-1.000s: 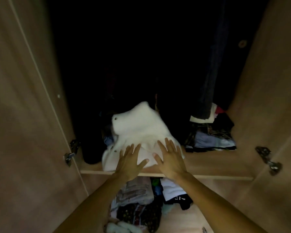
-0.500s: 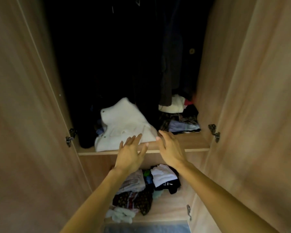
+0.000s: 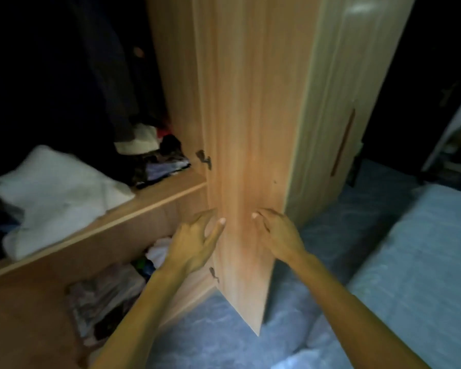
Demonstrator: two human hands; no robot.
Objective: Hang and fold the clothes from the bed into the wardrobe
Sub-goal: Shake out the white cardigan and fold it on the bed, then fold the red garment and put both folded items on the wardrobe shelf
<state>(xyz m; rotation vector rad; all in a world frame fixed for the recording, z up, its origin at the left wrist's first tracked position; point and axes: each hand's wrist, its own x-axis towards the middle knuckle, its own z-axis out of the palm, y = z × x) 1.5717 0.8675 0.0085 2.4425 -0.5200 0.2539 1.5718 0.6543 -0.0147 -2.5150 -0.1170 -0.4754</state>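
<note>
A folded white garment (image 3: 53, 193) lies on the wardrobe's middle shelf (image 3: 123, 222) at the left. My left hand (image 3: 194, 241) and my right hand (image 3: 280, 233) hang empty in front of the open right wardrobe door (image 3: 245, 155), fingers loosely spread, both well away from the garment. The bed (image 3: 415, 262) with a pale blue cover shows at the right. Dark clothes (image 3: 112, 75) hang in the unlit upper part of the wardrobe.
A pile of folded clothes (image 3: 155, 158) sits at the shelf's right end. More clothes (image 3: 109, 291) lie on the shelf below. The open door's edge stands between my hands. Blue carpet (image 3: 218, 339) covers the floor; a closed wardrobe door (image 3: 341, 107) with a handle follows on the right.
Both hands have come off the white garment and drawn back from the shelf. My view has swung right, bringing the open door, the floor and the bed into sight.
</note>
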